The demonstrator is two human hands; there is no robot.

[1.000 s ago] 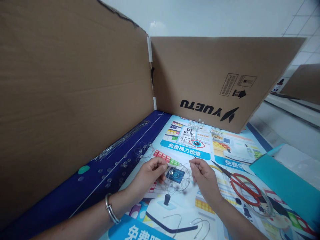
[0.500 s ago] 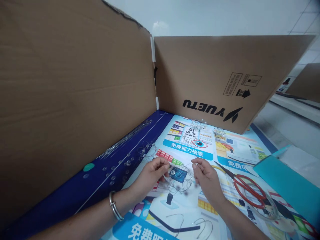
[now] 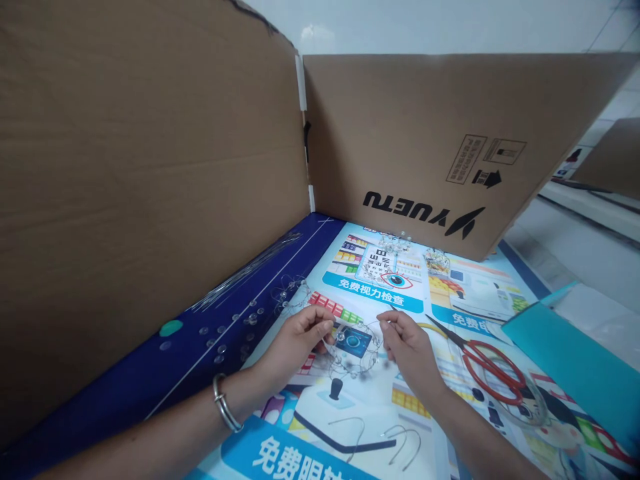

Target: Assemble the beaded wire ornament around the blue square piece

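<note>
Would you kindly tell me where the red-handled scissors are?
In the head view, the scissors lie on the printed mat, right of the right hand, beside the teal card.

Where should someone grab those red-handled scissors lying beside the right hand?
Best by the two red finger loops, coming down from above with the right hand, the nearest hand. The loops sit at the end closest to the person and look flat and open, while the pointed blades aim away, up and left, so that end is worth avoiding.
</note>
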